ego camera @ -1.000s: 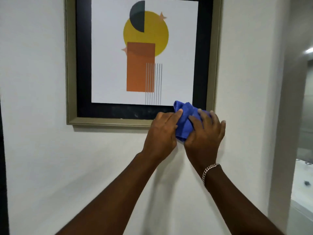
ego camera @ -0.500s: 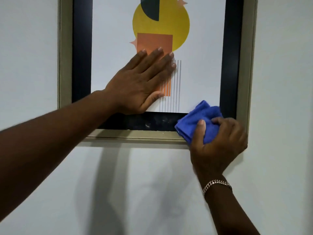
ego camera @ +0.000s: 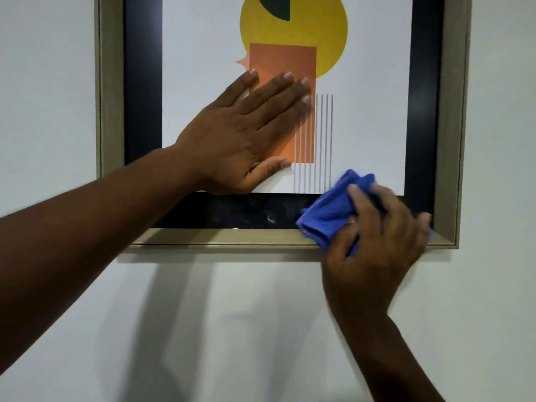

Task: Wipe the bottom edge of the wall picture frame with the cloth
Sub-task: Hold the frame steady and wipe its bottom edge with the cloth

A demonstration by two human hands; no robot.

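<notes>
The picture frame (ego camera: 220,237) on the wall could tilt or slip its hook if the right hand (ego camera: 374,250), clenched around the bunched blue cloth (ego camera: 327,216) at the bottom edge's right end, pushes hard, though the left hand (ego camera: 243,134), empty, presses flat on the print above.
</notes>
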